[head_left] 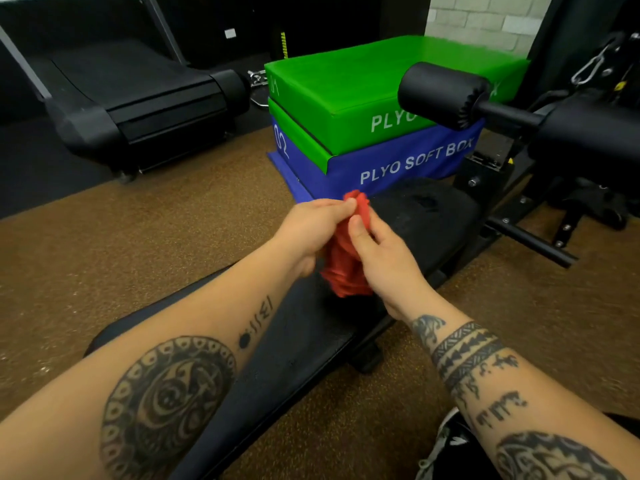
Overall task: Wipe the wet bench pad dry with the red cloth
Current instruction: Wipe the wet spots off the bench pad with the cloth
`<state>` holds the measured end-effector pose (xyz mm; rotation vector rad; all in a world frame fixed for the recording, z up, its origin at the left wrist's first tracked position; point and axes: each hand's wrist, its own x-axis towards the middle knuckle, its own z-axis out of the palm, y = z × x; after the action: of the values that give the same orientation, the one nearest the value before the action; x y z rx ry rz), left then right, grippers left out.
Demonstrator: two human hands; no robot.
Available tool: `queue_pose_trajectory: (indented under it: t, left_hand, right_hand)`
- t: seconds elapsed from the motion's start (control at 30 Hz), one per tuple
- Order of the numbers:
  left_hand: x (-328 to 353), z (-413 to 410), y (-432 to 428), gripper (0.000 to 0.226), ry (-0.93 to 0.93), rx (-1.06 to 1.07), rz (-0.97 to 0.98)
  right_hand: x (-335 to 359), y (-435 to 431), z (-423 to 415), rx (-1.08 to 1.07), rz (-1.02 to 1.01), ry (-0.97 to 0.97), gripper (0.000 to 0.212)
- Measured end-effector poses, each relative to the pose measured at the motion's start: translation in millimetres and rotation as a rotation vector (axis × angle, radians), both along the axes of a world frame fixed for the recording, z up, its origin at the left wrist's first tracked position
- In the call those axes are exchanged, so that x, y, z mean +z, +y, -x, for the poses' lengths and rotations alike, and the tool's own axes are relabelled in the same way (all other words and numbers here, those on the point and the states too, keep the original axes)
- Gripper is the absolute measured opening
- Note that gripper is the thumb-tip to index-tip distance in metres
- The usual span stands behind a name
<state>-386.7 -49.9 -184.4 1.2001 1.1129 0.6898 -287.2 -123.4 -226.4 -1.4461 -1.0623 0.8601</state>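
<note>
A bunched red cloth (346, 265) hangs between both hands, lifted above the black bench pad (298, 341). My left hand (311, 226) pinches its upper edge with thumb and fingers. Pressed against the cloth's right side, my right hand (384, 258) grips it with the thumb on top. The long pad runs from the lower left toward the seat section (426, 213) at the upper right. The seat surface looks dull and speckled, possibly damp. Both forearms cover part of the pad.
Stacked green (346, 88) and blue (398, 164) plyo soft boxes stand just beyond the bench. A black foam roller pad (440, 95) and machine frame (554, 188) sit at the right. A treadmill (138, 95) is at the back left. Brown rubber floor (138, 244) surrounds the bench.
</note>
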Motion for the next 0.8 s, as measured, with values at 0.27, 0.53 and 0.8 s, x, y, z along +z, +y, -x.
queue_pose_trajectory:
  t: [0.27,0.53,0.8]
  left_hand:
    - [-18.9,55.3,24.6,0.029,0.519,-0.036,-0.367]
    - [-94.4,109.5,34.0,0.03,0.919,-0.057,-0.652]
    - [-102.0,110.4,37.9,0.03,0.874,-0.016,-0.681]
  right_hand:
    - [-5.9,-5.6,-39.0,-0.128,0.174,-0.527,0.035]
    - [-44.4,-23.5,-4.9,0.129,0.262,-0.959,0.025]
    - [-3.8,-29.5,-35.8,0.675,0.467,-0.546,0.016]
